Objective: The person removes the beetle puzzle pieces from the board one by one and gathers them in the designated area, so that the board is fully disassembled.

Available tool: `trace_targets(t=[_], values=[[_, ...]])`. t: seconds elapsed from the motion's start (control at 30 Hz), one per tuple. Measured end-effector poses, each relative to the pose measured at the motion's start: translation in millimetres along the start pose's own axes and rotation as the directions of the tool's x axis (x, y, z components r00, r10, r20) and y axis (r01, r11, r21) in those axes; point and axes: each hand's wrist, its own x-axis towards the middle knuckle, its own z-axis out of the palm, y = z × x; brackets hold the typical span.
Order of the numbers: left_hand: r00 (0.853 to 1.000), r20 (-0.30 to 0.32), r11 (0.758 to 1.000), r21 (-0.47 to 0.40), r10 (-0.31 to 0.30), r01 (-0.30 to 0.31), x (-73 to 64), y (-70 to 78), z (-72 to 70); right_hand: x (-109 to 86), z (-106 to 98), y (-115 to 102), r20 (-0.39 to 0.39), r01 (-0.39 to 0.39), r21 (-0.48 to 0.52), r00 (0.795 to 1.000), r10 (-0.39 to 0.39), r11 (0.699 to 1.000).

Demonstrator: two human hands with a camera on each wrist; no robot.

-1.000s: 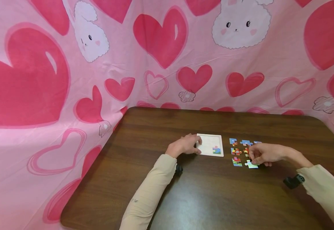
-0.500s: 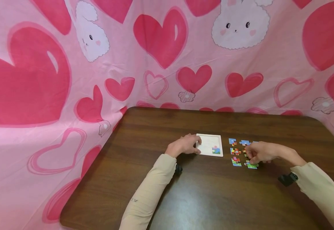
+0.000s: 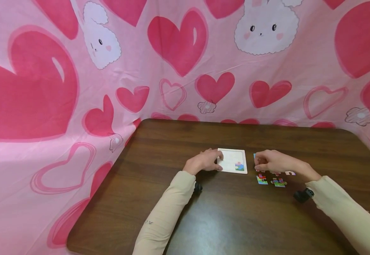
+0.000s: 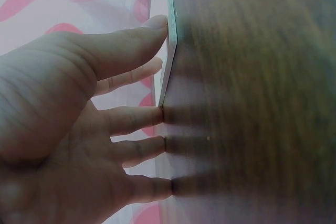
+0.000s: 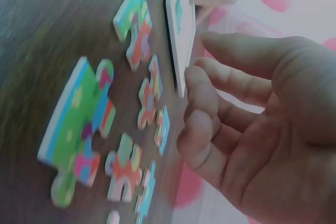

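Note:
A white puzzle tray (image 3: 231, 160) lies on the table with one puzzle piece (image 3: 240, 166) in its near right corner. My left hand (image 3: 206, 160) rests at the tray's left edge, thumb and fingers spread and fairly straight; in the left wrist view the thumb (image 4: 131, 43) touches the tray edge. My right hand (image 3: 274, 161) hovers over loose puzzle pieces right of the tray. Its fingers curl loosely, and no piece shows between them in the right wrist view. Below it lie a red and green piece (image 3: 261, 179) and a green edge piece (image 5: 68, 129). The hand hides several other pieces in the head view.
A dark brown wooden table (image 3: 223, 212) carries everything. Behind it and along its left side hangs a pink cloth (image 3: 178, 95) with hearts and rabbit faces. Each wrist wears a small black camera, one (image 3: 304, 194) on the right.
My right hand has moved left from the middle column of pieces to the left column. The near middle piece went from pale and shiny to green as it was let go. The left hand stays put.

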Motion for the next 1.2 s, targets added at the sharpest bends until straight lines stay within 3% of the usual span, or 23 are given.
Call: trace_targets(t=[0.23, 0.47, 0.63, 1.0, 1.2], values=[[1.0, -0.005, 1.0, -0.005, 0.002, -0.002, 0.8, -0.3, 0.4, 13.0, 5.7, -9.4, -0.027, 0.002, -0.031, 1.0, -0.003, 1.0], [1.0, -0.009, 1.0, -0.001, 0.002, -0.002, 0.5, -0.7, -0.3, 24.1, 11.0, -13.0, -0.028, 0.072, -0.066, 0.997, -0.073, 0.995], [1.0, -0.003, 1.0, -0.005, 0.0, 0.0, 0.3, -0.8, -0.1, 27.9, 16.1, -15.2, 0.016, 0.042, -0.023, 0.999, -0.042, 0.999], [1.0, -0.002, 1.0, -0.01, -0.005, 0.005, 0.3, 1.5, 0.0, 36.2, 23.1, -16.0, -0.001, 0.031, -0.066, 1.0, -0.031, 0.997], [1.0, -0.005, 1.0, -0.009, -0.003, 0.003, -0.2, 1.6, 0.5, 39.8, 24.9, -14.8, 0.014, -0.004, -0.018, 1.0, 0.004, 1.0]])
